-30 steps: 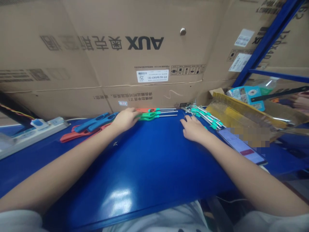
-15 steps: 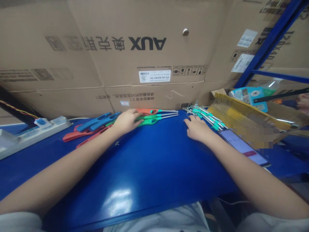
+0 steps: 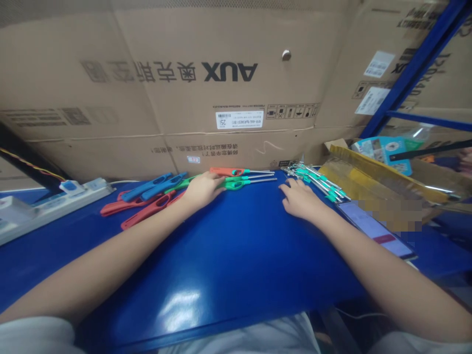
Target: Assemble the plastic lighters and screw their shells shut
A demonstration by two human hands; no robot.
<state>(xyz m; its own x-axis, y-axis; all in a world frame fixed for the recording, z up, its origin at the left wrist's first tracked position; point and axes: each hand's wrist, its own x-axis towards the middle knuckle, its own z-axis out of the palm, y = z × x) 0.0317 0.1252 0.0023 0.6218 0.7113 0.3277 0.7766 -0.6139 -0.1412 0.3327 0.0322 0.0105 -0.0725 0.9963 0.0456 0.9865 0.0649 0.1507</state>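
Note:
My left hand [image 3: 203, 191] rests on the row of long-nosed gas lighters at the back of the table, its fingers curled over a green lighter [image 3: 234, 185] whose metal tube points right. Beyond it lies an orange lighter [image 3: 223, 171] with a similar tube. Left of that hand, blue lighter handles [image 3: 145, 187] and red lighter handles [image 3: 145, 213] are piled together. Close to a heap of metal lighter tubes with green ends [image 3: 319, 181], my right hand [image 3: 300, 199] lies with fingers apart. Its fingertips come near the heap's left side; contact cannot be made out.
A phone [image 3: 376, 228] lies right of my right forearm, beside an opened carton with yellow tape [image 3: 383, 172]. A white power strip [image 3: 70, 201] runs along the left. Large cardboard [image 3: 177, 103] stands behind the blue table [image 3: 236, 260]. Blue frame bars [image 3: 413, 73] rise at right.
The view has shifted slightly. My left hand has slid right along the green lighters, covering more of their handles. My right hand stays by the metal tubes.

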